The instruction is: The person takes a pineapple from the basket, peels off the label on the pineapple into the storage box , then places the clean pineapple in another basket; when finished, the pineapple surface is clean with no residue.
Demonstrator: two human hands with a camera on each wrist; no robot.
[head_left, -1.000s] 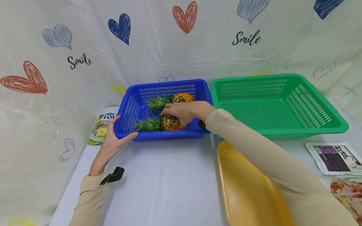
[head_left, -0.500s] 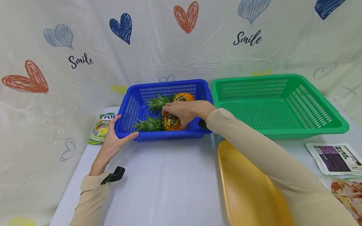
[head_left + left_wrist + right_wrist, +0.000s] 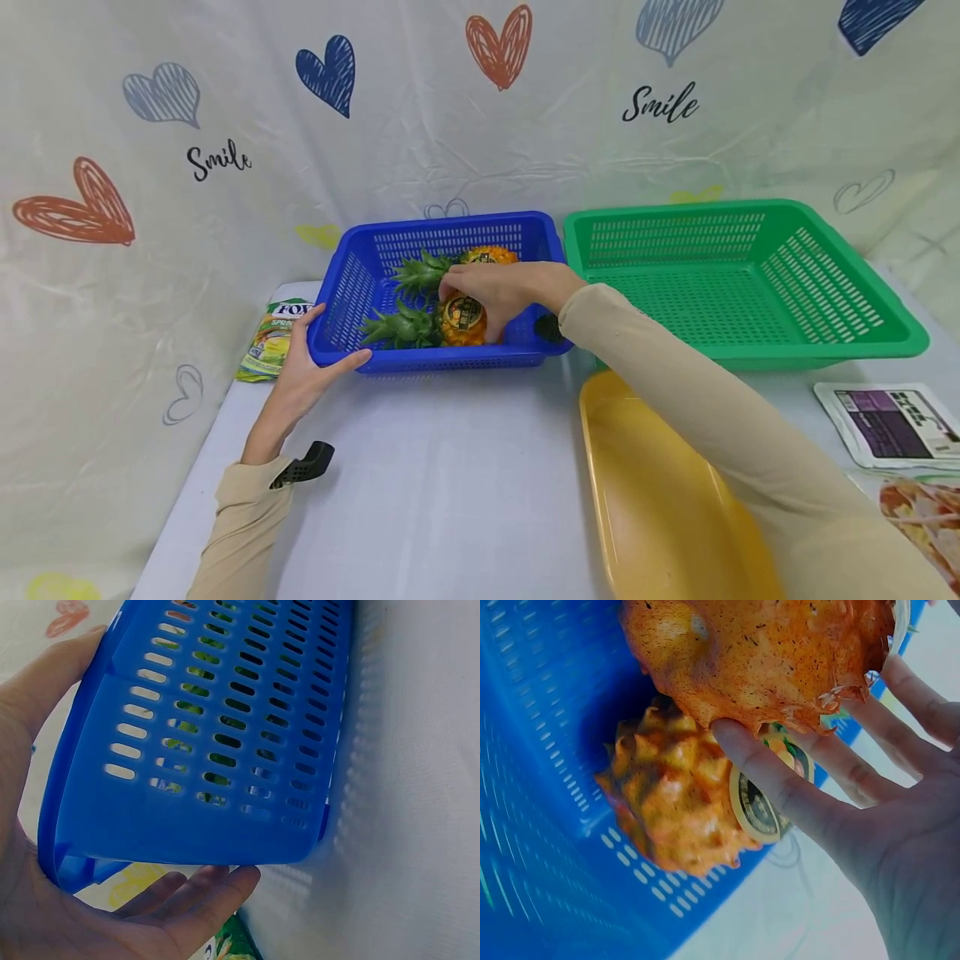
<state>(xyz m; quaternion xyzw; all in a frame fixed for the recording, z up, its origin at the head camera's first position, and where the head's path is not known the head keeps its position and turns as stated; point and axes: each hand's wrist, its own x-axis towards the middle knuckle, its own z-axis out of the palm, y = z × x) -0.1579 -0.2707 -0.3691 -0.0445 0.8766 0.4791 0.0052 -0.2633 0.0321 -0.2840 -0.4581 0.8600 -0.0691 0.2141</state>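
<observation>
Two small pineapples lie in a blue plastic basket (image 3: 442, 361), green crowns toward the left. My right hand (image 3: 501, 287) reaches in from the right and grips the nearer pineapple (image 3: 461, 321), whose round label faces up. In the right wrist view, thumb and fingers lie along the spiky orange body (image 3: 750, 660) of that fruit. Beside it rests the farther pineapple (image 3: 492, 253), partly covered by the hand in the head view. My left hand (image 3: 300, 375) holds the basket's front left corner, its thumb along the front rim and its fingers at the left side.
A green basket (image 3: 720, 364) stands right of the blue one. Below my right forearm lies a yellow tray (image 3: 652, 500). Flat packages, one purple and white (image 3: 892, 425), are at the right edge. A soup packet (image 3: 272, 337) sits behind my left hand.
The nearer pineapple has shifted slightly right and up in my right hand, its label tilting a little. My left hand keeps its hold on the basket corner.
</observation>
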